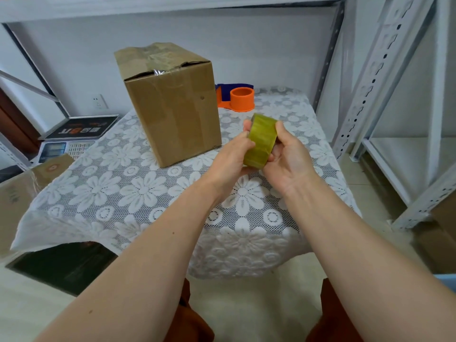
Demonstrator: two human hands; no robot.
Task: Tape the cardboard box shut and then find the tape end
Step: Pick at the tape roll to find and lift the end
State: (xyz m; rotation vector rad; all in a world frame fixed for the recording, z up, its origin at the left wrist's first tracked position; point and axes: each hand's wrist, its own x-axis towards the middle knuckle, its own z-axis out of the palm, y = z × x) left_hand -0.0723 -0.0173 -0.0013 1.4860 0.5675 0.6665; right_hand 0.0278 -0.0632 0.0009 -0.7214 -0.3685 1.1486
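Observation:
A brown cardboard box [170,104] stands upright on the lace-covered table [138,193], its top flaps closed with clear tape across the seam. Just right of the box, above the table, both hands hold a yellowish-green roll of tape [261,141] on edge. My left hand [234,154] grips the roll's left side, thumb on the outer band. My right hand [286,154] curls round its right side from below. No loose tape end shows on the roll.
An orange and blue tape dispenser [240,97] sits behind the roll at the table's back. A weighing scale [71,137] and another cardboard box [22,193] stand to the left. White metal shelving [385,77] rises on the right.

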